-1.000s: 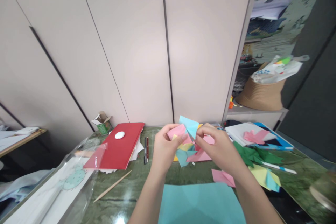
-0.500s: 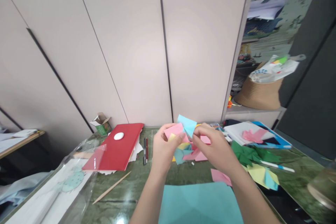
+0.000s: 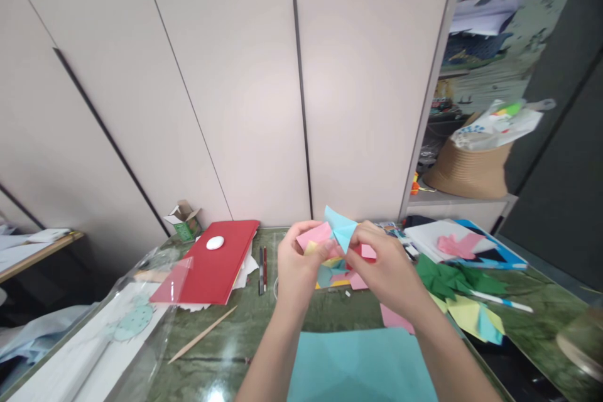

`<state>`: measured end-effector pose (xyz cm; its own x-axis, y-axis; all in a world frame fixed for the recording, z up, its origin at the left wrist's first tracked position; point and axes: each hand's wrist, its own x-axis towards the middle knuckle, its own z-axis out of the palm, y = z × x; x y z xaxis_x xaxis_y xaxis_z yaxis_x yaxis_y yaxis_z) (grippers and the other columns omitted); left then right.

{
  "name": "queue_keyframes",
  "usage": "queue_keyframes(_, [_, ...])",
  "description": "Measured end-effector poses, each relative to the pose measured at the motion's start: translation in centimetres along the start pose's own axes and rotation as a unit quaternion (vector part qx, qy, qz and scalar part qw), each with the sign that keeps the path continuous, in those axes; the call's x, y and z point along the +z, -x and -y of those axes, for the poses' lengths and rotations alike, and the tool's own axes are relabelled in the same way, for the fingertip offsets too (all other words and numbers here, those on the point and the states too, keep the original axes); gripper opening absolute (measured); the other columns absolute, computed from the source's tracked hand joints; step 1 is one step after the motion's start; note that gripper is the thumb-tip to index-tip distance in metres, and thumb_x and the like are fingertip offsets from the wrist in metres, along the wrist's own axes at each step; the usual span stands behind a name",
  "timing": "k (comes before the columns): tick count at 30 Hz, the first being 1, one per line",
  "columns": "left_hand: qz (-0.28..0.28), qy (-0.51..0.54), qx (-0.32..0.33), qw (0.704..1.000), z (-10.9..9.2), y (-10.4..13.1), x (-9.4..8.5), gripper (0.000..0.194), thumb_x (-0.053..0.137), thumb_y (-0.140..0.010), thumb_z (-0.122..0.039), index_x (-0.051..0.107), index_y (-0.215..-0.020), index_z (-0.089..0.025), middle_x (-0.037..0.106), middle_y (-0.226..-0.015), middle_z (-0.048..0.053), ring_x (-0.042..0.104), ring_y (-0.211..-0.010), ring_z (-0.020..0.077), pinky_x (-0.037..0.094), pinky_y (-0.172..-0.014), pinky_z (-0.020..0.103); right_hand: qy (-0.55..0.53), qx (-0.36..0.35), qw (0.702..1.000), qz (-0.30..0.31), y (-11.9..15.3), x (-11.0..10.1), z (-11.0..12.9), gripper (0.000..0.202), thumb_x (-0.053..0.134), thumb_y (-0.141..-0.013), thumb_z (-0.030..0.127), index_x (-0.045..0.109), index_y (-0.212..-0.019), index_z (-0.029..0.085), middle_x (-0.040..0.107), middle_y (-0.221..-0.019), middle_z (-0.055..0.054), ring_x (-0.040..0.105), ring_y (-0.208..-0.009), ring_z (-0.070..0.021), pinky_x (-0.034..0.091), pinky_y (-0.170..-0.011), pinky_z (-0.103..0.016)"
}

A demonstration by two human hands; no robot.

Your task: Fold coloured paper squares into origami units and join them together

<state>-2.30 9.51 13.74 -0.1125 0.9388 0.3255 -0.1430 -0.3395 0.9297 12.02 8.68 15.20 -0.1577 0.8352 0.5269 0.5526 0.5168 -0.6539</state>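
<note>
Folded paper in pink, yellow and light blue is held up between both hands over the middle of the table. My left hand [image 3: 300, 262] pinches the pink part [image 3: 315, 236], its thumb in front near a yellow part. The fingers of my right hand [image 3: 382, 262] are closed on the light blue part [image 3: 342, 228], which sticks up above the hands. Behind and below the hands lie more folded pink, teal and yellow papers, partly hidden. A teal sheet [image 3: 360, 364] lies flat between my forearms.
On the left are a red folder [image 3: 221, 270] with a white round object, a wooden stick [image 3: 202, 334], pens and a plastic sleeve. Green folded paper [image 3: 445, 279], yellow paper [image 3: 466, 317], a white pen and a glass jar stand or lie on the right.
The light blue part has tilted and opened into a wider, pointed shape under my right fingers. The camera view has shifted slightly.
</note>
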Motion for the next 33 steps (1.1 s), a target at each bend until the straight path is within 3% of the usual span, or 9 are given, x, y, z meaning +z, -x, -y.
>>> queue_keyframes(7, [0.056, 0.025, -0.045, 0.997, -0.6, -0.6, -0.9, 0.042, 0.072, -0.068, -0.024, 0.058, -0.107, -0.018, 0.067, -0.088, 0.004, 0.062, -0.074, 0.0148, 0.05, -0.066, 0.024, -0.058, 0.036, 0.995, 0.075, -0.3, -1.4, -0.3, 0.017, 0.056, -0.082, 0.031, 0.06, -0.069, 0.022, 0.064, -0.077, 0.0, 0.056, -0.078, -0.0175, 0.039, -0.071, -0.029])
queue_keyframes(14, [0.135, 0.02, -0.079, 0.988, -0.8, -0.4, -0.6, 0.039, 0.072, -0.068, -0.026, 0.059, -0.104, -0.018, 0.067, -0.088, 0.004, 0.063, -0.073, 0.0155, 0.052, -0.066, 0.027, -0.029, 0.041, 0.999, 0.005, -0.2, -1.9, -1.6, 0.024, 0.051, -0.085, 0.036, 0.061, -0.07, 0.02, 0.061, -0.073, -0.001, 0.056, -0.074, -0.0176, 0.04, -0.07, -0.029])
queue_keyframes(23, [0.083, 0.002, -0.067, 0.994, 0.4, -0.9, -0.4, 0.048, 0.074, -0.065, -0.023, 0.057, -0.11, -0.021, 0.066, -0.098, 0.005, 0.064, -0.081, 0.0168, 0.052, -0.07, 0.027, -0.056, 0.065, 0.996, 0.006, -0.3, -2.0, -1.8, 0.017, 0.054, -0.082, 0.033, 0.064, -0.076, 0.02, 0.067, -0.076, -0.002, 0.061, -0.074, -0.0189, 0.044, -0.066, -0.028])
queue_keyframes(27, [0.1, 0.02, -0.067, 0.993, 0.3, -1.0, -0.5, 0.049, 0.074, -0.067, -0.023, 0.055, -0.112, -0.019, 0.067, -0.107, 0.007, 0.065, -0.084, 0.0167, 0.051, -0.071, 0.026, -0.058, 0.088, 0.994, -0.003, -0.3, -2.0, -1.7, 0.018, 0.052, -0.083, 0.036, 0.063, -0.081, 0.021, 0.066, -0.072, 0.0, 0.059, -0.068, -0.0168, 0.044, -0.061, -0.026])
queue_keyframes(33, [0.133, 0.037, -0.059, 0.989, 0.1, -0.9, -0.6, 0.032, 0.073, -0.068, -0.026, 0.062, -0.096, -0.014, 0.071, -0.089, 0.008, 0.066, -0.074, 0.0174, 0.051, -0.067, 0.027, -0.056, 0.081, 0.995, 0.005, -0.2, -1.9, -1.8, 0.015, 0.054, -0.083, 0.034, 0.062, -0.085, 0.021, 0.066, -0.072, 0.001, 0.061, -0.066, -0.0166, 0.044, -0.059, -0.026])
